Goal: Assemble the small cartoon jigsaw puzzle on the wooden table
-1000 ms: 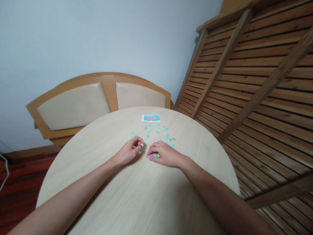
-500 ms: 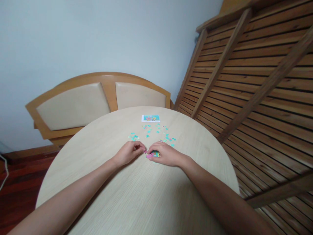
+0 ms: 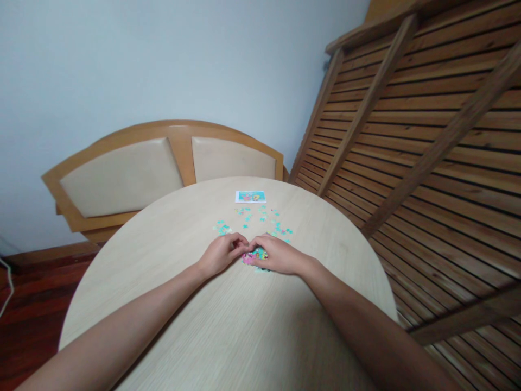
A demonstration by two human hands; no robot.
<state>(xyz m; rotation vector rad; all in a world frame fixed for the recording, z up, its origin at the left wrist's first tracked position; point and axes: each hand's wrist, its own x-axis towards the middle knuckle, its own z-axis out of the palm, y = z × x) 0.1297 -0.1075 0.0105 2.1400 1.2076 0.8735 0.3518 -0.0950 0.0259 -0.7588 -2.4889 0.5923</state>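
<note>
A partly joined jigsaw puzzle point(image 3: 256, 256) in pink, teal and yellow lies on the table, partly hidden under my right hand. My right hand point(image 3: 277, 253) grips it from the right, thumb along the near side and fingers over the far side. At its upper left edge my left hand point(image 3: 223, 253) is closed in a pinch on a small puzzle piece, which the fingers mostly cover. The fingertips of both hands nearly meet there. Loose teal pieces point(image 3: 222, 227) lie beyond my left hand, and more loose pieces point(image 3: 278, 225) beyond my right.
A picture card point(image 3: 251, 197) with cartoon figures lies on the far part of the round wooden table point(image 3: 195, 326). Behind the table stands a padded headboard point(image 3: 122, 176) against the wall. A slatted wooden frame point(image 3: 407, 125) leans on the right.
My left hand has moved right and slightly up, bringing the pink piece against the joined puzzle. My right hand has shifted only slightly, showing more of the puzzle.
</note>
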